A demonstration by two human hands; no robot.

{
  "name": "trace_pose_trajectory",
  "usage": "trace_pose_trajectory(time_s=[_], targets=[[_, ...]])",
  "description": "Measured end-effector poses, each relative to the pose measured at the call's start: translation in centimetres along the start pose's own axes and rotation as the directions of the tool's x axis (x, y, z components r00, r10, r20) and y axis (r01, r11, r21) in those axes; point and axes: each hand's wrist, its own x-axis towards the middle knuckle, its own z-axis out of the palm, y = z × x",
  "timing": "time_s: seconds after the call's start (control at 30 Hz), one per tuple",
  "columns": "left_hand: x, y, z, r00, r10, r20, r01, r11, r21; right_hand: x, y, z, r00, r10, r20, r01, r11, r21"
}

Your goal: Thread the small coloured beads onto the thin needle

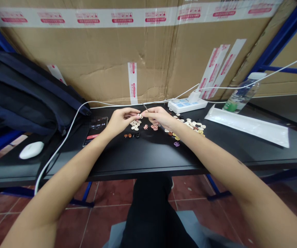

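Between its fingertips my left hand pinches a small white piece with dark spots. My right hand is closed around a thin dark pointed tool, its fingers close against the white piece. Under and beside the hands lie small cream pieces, pink pieces and, in front, brown and black ones. More cream, yellow and brown pieces spread partly behind my right forearm. A purple piece lies nearer the table's front edge.
On the black table are a phone and a white rounded case at left. A power strip, a white packet and a bottle stand right. A backpack leans left; a white cable crosses the table.
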Motion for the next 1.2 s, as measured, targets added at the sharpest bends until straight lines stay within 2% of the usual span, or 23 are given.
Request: trace_pose_trajectory(time_s=[0.1,0.4,0.63,0.87,1.2], targets=[[0.11,0.06,0.16,0.999,-0.044,-0.007,0.043,0.994,-0.101,-0.02,-0.06,0.04,1.000,-0.002,-0.020,0.003,1.000,0.003],[0.05,-0.11,0.58,0.989,-0.144,-0.018,0.137,0.968,-0.209,0.01,0.18,0.19,0.999,0.012,-0.037,-0.011,0.999,0.030],[-0.16,0.36,0.79,0.985,-0.174,-0.014,0.167,0.961,-0.220,0.25,0.25,0.27,0.998,-0.022,-0.057,0.023,1.000,0.020],[-0.23,0.36,0.75,0.981,-0.193,-0.003,0.186,0.947,-0.260,0.03,0.14,0.32,0.999,-0.005,-0.047,0.004,1.000,-0.004],[-0.08,-0.17,0.37,0.983,-0.181,-0.016,0.175,0.969,-0.174,0.30,0.68,0.12,0.997,-0.068,-0.024,0.067,0.997,-0.028]])
